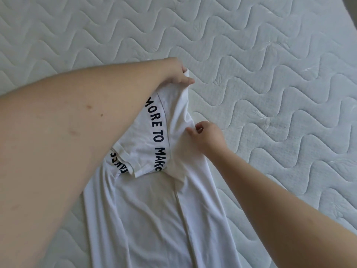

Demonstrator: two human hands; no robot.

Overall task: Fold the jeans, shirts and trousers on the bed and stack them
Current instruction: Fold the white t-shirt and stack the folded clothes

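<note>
A white T-shirt (pixel 154 209) with dark printed lettering lies lengthwise on the quilted mattress (pixel 270 74), folded into a long narrow strip. One sleeve with lettering is folded across its upper part. My left hand (pixel 177 74) grips the far top edge of the shirt, thumb on the cloth. My right hand (pixel 206 136) pinches the shirt's right edge a little nearer to me. My left forearm covers the shirt's left side.
The pale quilted mattress with a wavy stitch pattern fills the view on all sides of the shirt. Its right edge shows at the top right corner (pixel 353 20). No other garments are in view.
</note>
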